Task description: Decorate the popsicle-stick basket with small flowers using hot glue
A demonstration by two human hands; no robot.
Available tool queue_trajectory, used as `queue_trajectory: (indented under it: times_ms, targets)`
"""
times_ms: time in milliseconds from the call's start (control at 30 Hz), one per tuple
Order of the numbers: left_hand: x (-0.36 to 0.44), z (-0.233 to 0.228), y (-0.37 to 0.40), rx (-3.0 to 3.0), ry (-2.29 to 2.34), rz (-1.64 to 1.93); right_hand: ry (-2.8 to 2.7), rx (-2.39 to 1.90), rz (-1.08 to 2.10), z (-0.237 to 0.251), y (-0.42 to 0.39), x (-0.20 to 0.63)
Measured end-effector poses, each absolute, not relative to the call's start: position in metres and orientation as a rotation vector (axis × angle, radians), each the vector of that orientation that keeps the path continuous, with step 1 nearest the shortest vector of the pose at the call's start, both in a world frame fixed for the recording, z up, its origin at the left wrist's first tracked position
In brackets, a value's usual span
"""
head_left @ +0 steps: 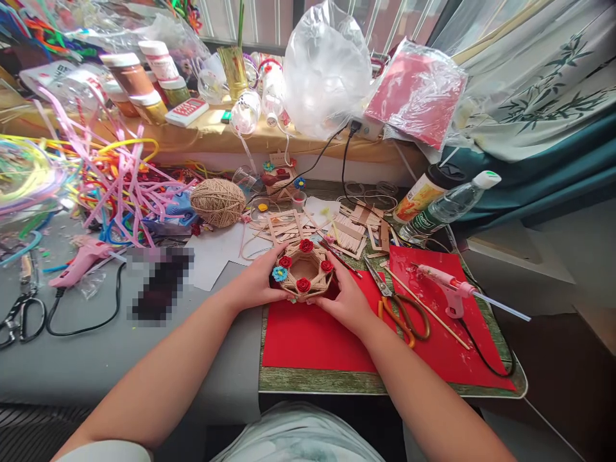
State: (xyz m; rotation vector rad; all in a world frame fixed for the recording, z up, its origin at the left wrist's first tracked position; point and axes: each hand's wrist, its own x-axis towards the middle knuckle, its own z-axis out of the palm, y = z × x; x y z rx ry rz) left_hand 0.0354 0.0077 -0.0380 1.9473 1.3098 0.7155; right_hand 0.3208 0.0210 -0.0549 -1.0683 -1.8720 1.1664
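Note:
Between both hands I hold a small craft-stick basket [316, 292] with twine-wrapped sides, its opening facing up toward me. Several red paper roses and one blue flower [280, 274] sit around its rim. My left hand [257, 279] grips the left side, thumb along the front. On the right side, my right hand [347, 298] closes round it the same way. Beneath lies a red sheet [312, 340]. Just right of my right hand are scissors [397, 305] with orange-brown handles and a thin wooden stick [428, 309].
A pink glue gun [450, 292] rests on the right red sheet; another glue gun [81, 260] is at left near black scissors [23, 311]. A twine ball [218, 202], loose craft sticks [349, 234] and a water bottle [447, 208] stand behind. Pink pipe cleaners [122, 170] crowd the left.

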Motion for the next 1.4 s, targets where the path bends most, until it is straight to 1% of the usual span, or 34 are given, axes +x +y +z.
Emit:
queue_trajectory:
  times_ms: [267, 533, 700, 967, 1400]
  targets:
    - [0.036, -0.036, 0.009, 1.861, 1.275, 0.767, -1.894, -1.032, 1.158, -0.052, 0.023, 0.323]
    - [0.026, -0.035, 0.005, 1.909, 1.231, 0.620, -1.962, -1.044, 1.215, -0.051, 0.020, 0.332]
    - [0.027, -0.037, 0.002, 1.924, 1.285, 0.635, -2.028, -1.109, 1.157, -0.054, 0.018, 0.332]
    - [0.031, -0.033, 0.001, 1.972, 1.283, 0.602, -2.087, -1.076, 1.107, -0.053, 0.017, 0.332]
    - [0.039, -0.036, 0.001, 1.966, 1.351, 0.670, -2.099, -1.073, 1.012, -0.062, 0.020, 0.327]
